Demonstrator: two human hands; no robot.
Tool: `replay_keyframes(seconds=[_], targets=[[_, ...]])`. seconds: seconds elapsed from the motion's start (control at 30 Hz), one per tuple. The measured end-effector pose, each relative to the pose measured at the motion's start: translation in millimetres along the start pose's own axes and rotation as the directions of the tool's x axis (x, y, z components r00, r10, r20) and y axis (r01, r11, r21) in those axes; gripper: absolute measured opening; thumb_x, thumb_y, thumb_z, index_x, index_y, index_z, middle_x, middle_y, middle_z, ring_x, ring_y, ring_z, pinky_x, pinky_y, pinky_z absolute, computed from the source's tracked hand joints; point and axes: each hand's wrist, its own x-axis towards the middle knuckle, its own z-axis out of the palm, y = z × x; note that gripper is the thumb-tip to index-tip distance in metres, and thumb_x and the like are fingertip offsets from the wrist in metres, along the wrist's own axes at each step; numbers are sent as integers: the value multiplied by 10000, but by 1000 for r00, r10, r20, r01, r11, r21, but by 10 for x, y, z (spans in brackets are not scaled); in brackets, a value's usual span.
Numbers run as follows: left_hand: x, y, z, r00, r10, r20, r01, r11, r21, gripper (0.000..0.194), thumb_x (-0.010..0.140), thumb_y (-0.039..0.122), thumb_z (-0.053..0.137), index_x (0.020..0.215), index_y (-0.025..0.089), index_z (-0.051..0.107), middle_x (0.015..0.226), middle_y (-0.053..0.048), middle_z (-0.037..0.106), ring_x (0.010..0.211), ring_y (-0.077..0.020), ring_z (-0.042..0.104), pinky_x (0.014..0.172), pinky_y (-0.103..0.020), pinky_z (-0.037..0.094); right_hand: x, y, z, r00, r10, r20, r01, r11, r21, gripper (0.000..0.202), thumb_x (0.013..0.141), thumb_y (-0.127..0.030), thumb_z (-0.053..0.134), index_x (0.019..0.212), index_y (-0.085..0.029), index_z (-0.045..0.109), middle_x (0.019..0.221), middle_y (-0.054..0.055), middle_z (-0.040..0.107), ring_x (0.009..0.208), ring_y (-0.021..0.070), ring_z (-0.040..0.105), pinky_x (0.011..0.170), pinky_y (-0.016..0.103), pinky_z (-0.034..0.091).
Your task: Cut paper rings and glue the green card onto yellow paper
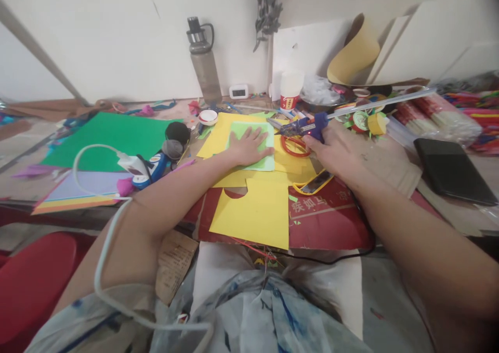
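Observation:
My left hand (250, 145) lies flat with fingers spread on a light green sheet (268, 161). Yellow paper (261, 210) spreads beneath and in front of that sheet, one piece with a curved cut in its edge. My right hand (331, 145) is wrapped round a blue hot glue gun (302, 127), whose nozzle points left toward the green sheet's right edge. A long clear glue stick (382, 103) sticks out from the gun's back. Under the gun lies an orange-red ring (295, 147). Yellow-handled scissors (314, 182) rest below my right hand, their shape partly hidden.
A grey bottle (206, 72), a small white clock (238, 91) and a red-and-white paper cup (290, 93) stand at the back. Green paper (109, 140) and a blue power strip (150, 171) lie left. A white cable (102, 264) crosses my left arm. A black phone (454, 168) lies right.

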Motion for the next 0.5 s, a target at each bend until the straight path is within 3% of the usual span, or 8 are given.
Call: replay_keyframes(seconds=[0.1,0.17,0.23,0.3,0.37,0.5], targets=[[-9,-8,24,999,17,-29,-18,998,-57,802,1000,694,232,1691,292,177,1776,-6,81,1655,-338,33,1250,-758,33,3,36,23,1000,16,1,-16,1000,2,383,948,-448,527,1225,-216,656,1242,151,705,1250,370,595,1074,529,457],[-37,-85,13,993,63,-105,-82,979,-189,775,1016,650,235,1690,272,181,1775,-32,142,1651,-317,98,1287,-678,89,5,64,36,1000,14,-5,-14,1000,0,399,951,-458,525,1251,-226,649,1306,149,690,1275,369,588,1082,528,456],[-77,-231,-23,963,111,-247,-194,918,-346,737,1029,600,235,1667,231,261,1745,-81,273,1606,-261,280,1300,-499,241,9,91,45,1000,3,-2,-3,1000,-7,401,956,-477,521,1248,-234,649,1307,146,693,1269,367,593,1076,527,463],[-125,-408,-77,942,138,-305,-252,892,-375,727,965,621,427,1542,184,487,1611,-147,489,1442,-258,518,1209,-398,397,11,111,46,1000,-4,-9,4,1000,-10,393,957,-507,524,1208,-236,659,1232,144,718,1214,365,617,1045,526,482],[-172,-557,-134,934,246,-259,-316,908,-277,669,850,629,615,1348,185,662,1432,-145,636,1315,-276,599,1163,-393,433,9,119,37,1000,-1,-23,0,1000,-2,384,951,-534,538,1153,-234,666,1131,142,735,1129,361,643,987,520,507],[-244,-640,-216,903,412,-124,-429,888,-166,678,755,642,723,1287,223,693,1454,-115,614,1384,-275,536,1215,-381,362,0,103,0,1000,7,-27,-6,1000,22,358,943,-558,553,1064,-240,664,984,137,731,1010,355,657,869,506,530]])
